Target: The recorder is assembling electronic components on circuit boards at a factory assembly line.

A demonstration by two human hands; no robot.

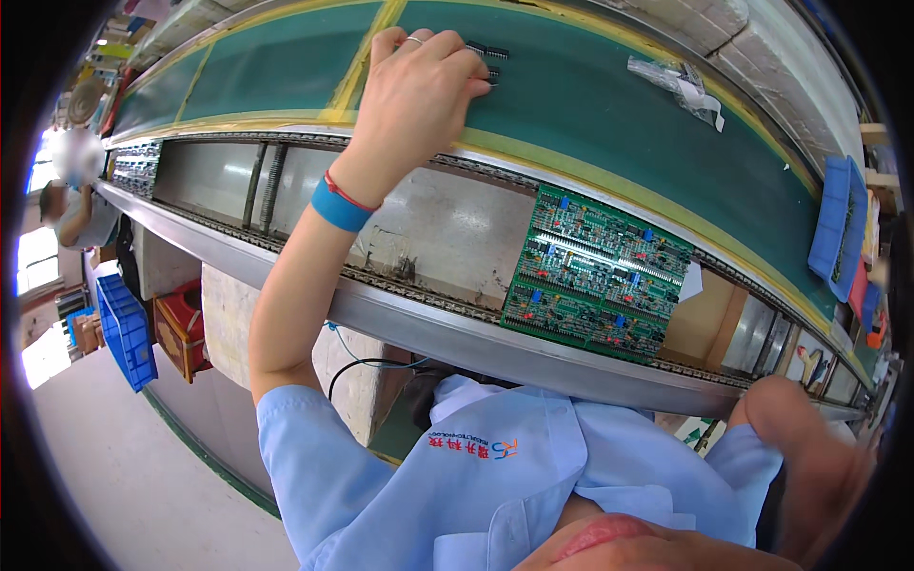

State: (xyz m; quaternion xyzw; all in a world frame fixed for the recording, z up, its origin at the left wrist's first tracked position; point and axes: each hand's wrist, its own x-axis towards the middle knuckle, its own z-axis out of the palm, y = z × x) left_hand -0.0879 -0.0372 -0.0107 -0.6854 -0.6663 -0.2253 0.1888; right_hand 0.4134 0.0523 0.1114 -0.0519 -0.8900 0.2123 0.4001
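Note:
My left hand (428, 81) reaches over the green work surface (581, 105) with its fingers curled and the thumb bent in. Right at its fingertips lie small black chips with rows of pins (493, 53). Whatever sits between thumb and fingers is mostly hidden. A blue band and a red string circle that wrist. Below and to the right, a populated green circuit board panel (595, 276) rests across the rails of a conveyor (438, 238). My right arm (809, 457), at the lower right, is smeared by motion, so its fingers cannot be made out.
A clear plastic tube or bag with a white strip (681, 90) lies on the green surface. To the right stands a blue bin (838, 228). More boards (136, 169) sit along the conveyor at far left, near another person (81, 224). A blue crate (126, 328) stands below.

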